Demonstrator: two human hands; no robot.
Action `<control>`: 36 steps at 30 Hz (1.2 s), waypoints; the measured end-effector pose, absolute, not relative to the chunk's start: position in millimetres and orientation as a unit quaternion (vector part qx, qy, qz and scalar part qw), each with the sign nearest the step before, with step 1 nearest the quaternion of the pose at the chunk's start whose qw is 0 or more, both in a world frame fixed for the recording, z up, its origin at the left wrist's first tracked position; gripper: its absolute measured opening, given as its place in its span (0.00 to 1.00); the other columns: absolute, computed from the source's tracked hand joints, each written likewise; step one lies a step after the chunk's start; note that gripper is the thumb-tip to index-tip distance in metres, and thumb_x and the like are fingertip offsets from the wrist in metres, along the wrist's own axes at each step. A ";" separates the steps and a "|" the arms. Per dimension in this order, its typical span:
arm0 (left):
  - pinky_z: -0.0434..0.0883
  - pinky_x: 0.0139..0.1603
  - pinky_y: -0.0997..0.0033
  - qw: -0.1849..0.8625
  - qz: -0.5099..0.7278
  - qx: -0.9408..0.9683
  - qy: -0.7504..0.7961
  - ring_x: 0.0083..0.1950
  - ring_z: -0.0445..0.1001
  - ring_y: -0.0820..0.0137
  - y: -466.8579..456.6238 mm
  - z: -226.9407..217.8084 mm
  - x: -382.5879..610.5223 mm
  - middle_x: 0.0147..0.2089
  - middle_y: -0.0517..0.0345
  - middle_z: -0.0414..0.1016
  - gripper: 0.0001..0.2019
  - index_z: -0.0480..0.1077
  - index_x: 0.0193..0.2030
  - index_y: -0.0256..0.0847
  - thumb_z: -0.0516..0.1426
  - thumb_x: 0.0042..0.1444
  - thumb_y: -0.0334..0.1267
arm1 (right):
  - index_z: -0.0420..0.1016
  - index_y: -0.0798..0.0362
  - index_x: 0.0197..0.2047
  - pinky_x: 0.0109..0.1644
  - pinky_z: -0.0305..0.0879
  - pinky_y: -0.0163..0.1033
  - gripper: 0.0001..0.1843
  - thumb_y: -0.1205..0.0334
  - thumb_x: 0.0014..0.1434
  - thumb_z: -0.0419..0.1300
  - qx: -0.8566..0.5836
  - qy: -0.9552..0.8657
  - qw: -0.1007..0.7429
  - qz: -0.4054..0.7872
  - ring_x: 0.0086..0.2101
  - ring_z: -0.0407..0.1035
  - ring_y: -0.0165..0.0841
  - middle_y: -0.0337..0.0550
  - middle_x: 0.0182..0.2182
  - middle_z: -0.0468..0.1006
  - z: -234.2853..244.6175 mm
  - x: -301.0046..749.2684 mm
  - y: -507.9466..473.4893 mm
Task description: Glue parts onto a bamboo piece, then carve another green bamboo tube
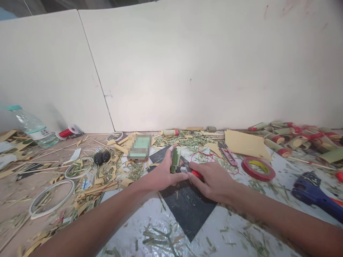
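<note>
Fingers (198, 167) hold one bamboo piece (175, 161), one tool (197, 175)

Green bamboo (175, 160) in left grip (166, 172)

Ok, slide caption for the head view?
The left hand holds a green bamboo piece while the right hand grips a red-handled tool close by, above a dark mat.

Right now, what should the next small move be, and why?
Probably a small trim with the red tool: the right hand holds its metal end close to the green piece, whose top looks split, and the left hand grips that piece.
</note>
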State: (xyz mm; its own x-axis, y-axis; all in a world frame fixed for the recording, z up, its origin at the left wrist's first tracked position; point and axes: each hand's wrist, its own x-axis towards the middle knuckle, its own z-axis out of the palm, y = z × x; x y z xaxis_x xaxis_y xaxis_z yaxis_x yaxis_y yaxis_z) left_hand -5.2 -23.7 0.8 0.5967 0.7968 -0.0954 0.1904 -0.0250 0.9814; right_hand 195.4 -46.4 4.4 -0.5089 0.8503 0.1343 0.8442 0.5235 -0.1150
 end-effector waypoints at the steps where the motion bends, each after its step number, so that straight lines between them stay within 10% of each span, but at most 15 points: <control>1: 0.66 0.35 0.69 0.596 0.251 0.667 0.371 0.32 0.65 0.75 -22.8 0.6 -5.7 0.53 0.48 0.63 0.50 0.28 0.69 0.52 0.61 0.52 0.48 | 0.63 0.51 0.32 0.28 0.42 0.37 0.17 0.51 0.66 0.42 -0.485 -0.870 0.086 0.020 0.25 0.65 0.33 0.41 0.24 0.74 4.9 195.2 -46.6; 8: 0.64 0.51 0.61 0.565 0.262 0.699 0.351 0.50 0.66 0.62 -21.5 0.7 -6.7 0.52 0.49 0.66 0.49 0.34 0.70 0.46 0.63 0.51 0.45 | 0.59 0.51 0.32 0.28 0.43 0.38 0.15 0.53 0.66 0.41 -0.464 -0.882 0.076 0.025 0.25 0.65 0.33 0.41 0.25 0.74 5.8 193.6 -48.5; 14: 0.66 0.36 0.67 0.587 0.252 0.681 0.357 0.34 0.65 0.72 -23.2 0.8 -5.0 0.45 0.53 0.67 0.46 0.34 0.69 0.49 0.61 0.53 0.48 | 0.59 0.51 0.32 0.28 0.43 0.38 0.17 0.52 0.67 0.39 -0.476 -0.876 0.073 0.021 0.26 0.66 0.34 0.41 0.25 0.74 4.5 192.3 -49.4; 23: 0.66 0.43 0.66 0.576 0.298 0.672 0.356 0.42 0.66 0.68 -25.9 -1.8 -2.1 0.44 0.55 0.67 0.43 0.40 0.68 0.47 0.62 0.52 0.46 | 0.57 0.50 0.32 0.28 0.43 0.38 0.17 0.52 0.67 0.38 -0.483 -0.872 0.080 0.013 0.26 0.67 0.35 0.41 0.25 0.74 3.6 191.6 -51.4; 36: 0.57 0.22 0.78 0.612 0.303 0.625 0.378 0.22 0.56 0.79 -29.3 2.8 3.3 0.24 0.70 0.59 0.39 0.44 0.65 0.48 0.61 0.53 0.49 | 0.59 0.50 0.33 0.27 0.41 0.38 0.15 0.54 0.67 0.40 -0.520 -0.850 0.089 0.004 0.24 0.66 0.34 0.40 0.25 0.75 6.4 188.4 -50.4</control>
State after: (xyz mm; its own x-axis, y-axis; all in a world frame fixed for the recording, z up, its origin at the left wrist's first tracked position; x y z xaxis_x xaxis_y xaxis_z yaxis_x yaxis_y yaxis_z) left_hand 3.3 -29.3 2.8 0.5305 0.8436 -0.0838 0.1005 0.0356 0.9943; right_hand 188.4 -50.4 6.4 -0.4437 0.8841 0.1468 0.8826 0.4595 -0.0997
